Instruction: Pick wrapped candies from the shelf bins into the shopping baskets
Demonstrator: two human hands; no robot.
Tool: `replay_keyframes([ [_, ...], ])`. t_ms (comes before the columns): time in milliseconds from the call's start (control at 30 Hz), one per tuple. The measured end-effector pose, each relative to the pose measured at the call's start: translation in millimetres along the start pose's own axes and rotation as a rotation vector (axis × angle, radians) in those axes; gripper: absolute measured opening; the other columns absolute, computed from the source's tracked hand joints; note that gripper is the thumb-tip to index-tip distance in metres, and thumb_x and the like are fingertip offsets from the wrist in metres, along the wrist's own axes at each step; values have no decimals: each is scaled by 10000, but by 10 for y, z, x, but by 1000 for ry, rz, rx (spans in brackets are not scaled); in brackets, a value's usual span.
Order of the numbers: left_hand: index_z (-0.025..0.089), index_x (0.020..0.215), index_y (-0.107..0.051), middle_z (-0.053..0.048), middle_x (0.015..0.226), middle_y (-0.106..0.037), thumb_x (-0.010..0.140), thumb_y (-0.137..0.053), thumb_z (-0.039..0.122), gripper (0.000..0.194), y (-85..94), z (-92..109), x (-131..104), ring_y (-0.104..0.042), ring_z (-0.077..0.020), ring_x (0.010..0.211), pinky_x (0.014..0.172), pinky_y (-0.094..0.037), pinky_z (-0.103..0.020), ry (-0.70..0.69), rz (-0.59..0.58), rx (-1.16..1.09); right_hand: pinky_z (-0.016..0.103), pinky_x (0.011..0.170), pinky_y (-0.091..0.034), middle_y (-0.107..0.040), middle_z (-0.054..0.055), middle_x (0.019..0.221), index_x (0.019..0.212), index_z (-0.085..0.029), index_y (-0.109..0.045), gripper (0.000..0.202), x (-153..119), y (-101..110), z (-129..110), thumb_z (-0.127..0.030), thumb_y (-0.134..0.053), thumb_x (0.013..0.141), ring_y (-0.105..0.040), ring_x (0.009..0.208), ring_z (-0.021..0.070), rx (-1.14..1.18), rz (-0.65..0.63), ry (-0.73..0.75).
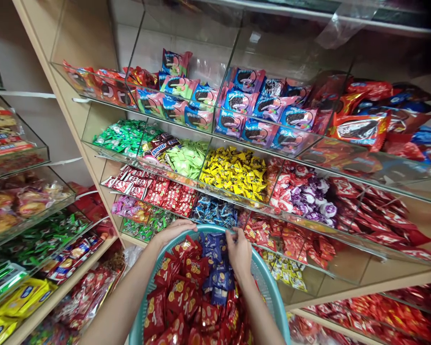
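Note:
A teal plastic basket (273, 292) stands close in front of the shelves. Red candy packets (187, 297) fill most of it, and a strip of dark blue candy packets (217, 273) lies among them toward the far side. My left hand (174, 231) is on the basket's far left rim, its fingers bent over the edge. My right hand (239, 251) reaches over the basket to the far rim beside the blue packets. Its fingers are curled, and what they hold is hidden.
Clear-fronted shelf bins hold yellow candies (235, 172), green candies (124, 136), blue-wrapped candies (215, 211) and red packets (262, 230) just beyond the basket. Packaged cookies (258, 103) fill the upper shelf. At left, another shelf unit holds yellow packs (25, 297).

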State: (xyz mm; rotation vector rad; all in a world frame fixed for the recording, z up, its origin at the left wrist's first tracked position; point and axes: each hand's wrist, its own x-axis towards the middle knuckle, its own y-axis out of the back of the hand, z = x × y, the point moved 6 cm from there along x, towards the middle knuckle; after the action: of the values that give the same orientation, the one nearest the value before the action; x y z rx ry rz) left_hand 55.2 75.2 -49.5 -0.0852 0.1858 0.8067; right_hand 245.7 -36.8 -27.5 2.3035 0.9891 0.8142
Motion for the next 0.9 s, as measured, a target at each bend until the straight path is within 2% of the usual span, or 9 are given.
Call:
replay_keyframes([
  [100,153,767,-669,-7,706,-614,652,-595,434,313,22,-51,50,-505,-113,609,575,-350,-214,-24,12,24,258,639,-406,-635,53,766,972,-157,-553,307,190,46,-9,-358,-369,831,-579,683,172,-68,15,54],
  [167,159,758,-671,-6,713,-618,648,-596,431,303,36,-82,76,-518,-123,636,597,-360,-216,-35,21,52,255,743,-405,-628,85,881,981,-135,-557,290,364,-5,-10,-275,-348,837,-574,812,175,-130,-17,90],
  [300,164,770,-670,-16,772,-631,659,-580,412,287,48,-110,103,-546,-144,724,674,-383,-222,-54,11,66,240,869,-356,-542,153,1106,1047,-91,-558,325,700,-282,75,-139,-341,809,-514,1016,192,-423,-219,10],
  [433,166,747,-668,-12,826,-643,642,-579,313,201,56,-87,113,-553,-162,827,779,-379,-231,-95,-6,67,269,782,-413,-545,209,1070,955,-59,-620,292,907,-527,190,-70,-422,741,-568,935,232,-538,-367,-104],
  [533,170,746,-666,-3,824,-643,646,-549,257,177,59,-73,111,-550,-162,844,807,-376,-236,-105,-18,71,292,755,-433,-521,224,1104,998,-62,-611,320,988,-637,264,-43,-444,725,-561,962,251,-589,-427,-156],
  [700,172,770,-662,-14,884,-645,644,-542,248,190,48,-77,109,-552,-169,848,780,-396,-243,-75,-32,60,331,791,-436,-485,254,1151,1076,-42,-568,373,1066,-747,343,-31,-476,714,-538,1019,267,-660,-516,-220],
  [900,170,765,-659,-10,860,-648,632,-553,246,186,55,-106,133,-555,-165,840,764,-401,-238,-62,-29,40,339,835,-416,-554,227,1076,1039,-45,-593,361,1098,-818,368,-67,-550,680,-515,1050,273,-695,-580,-236],
])
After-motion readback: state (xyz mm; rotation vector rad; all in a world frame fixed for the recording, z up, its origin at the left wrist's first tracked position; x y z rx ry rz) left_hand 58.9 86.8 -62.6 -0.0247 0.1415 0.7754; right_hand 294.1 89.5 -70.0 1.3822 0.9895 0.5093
